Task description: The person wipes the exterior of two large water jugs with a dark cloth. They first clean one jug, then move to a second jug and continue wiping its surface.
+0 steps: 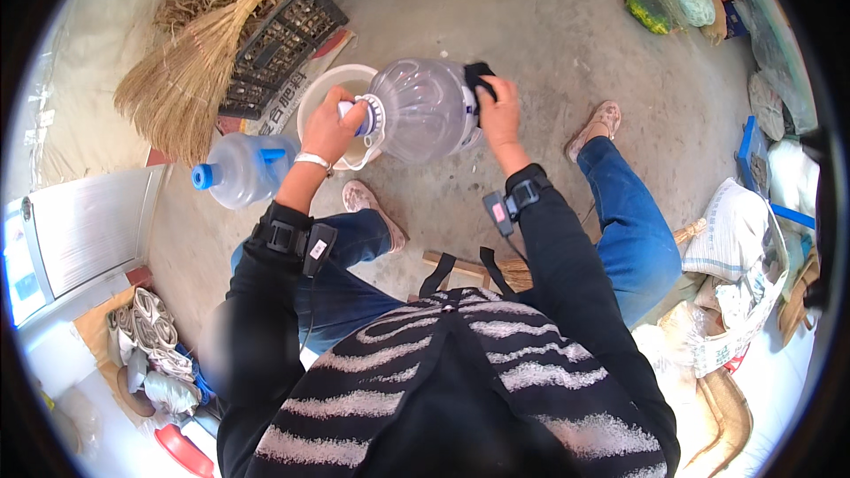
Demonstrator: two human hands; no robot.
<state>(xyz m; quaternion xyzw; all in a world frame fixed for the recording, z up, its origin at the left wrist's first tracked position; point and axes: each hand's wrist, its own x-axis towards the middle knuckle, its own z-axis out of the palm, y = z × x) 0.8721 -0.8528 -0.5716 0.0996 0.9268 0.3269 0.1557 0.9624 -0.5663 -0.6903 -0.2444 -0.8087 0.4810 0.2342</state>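
Observation:
A large clear plastic water bottle [418, 109] lies tilted on its side between my hands, its neck pointing left. My left hand [334, 123] grips it by the neck, where a white cap and a white plastic handle show. With a black cloth [479, 83] under its fingers, my right hand [501, 113] presses on the bottle's base end. Partly behind the bottle and my left hand is a whitish bucket [315, 96] holding cloudy liquid. A second clear bottle [242, 169] with a blue cap and blue handle is left of my left wrist.
A straw broom [192, 73] leans over a black plastic crate [285, 46] at the upper left. My feet are apart on the concrete floor. Sacks [727, 232] and a blue-edged object [749, 153] lie at the right; melons [647, 10] are at the upper right.

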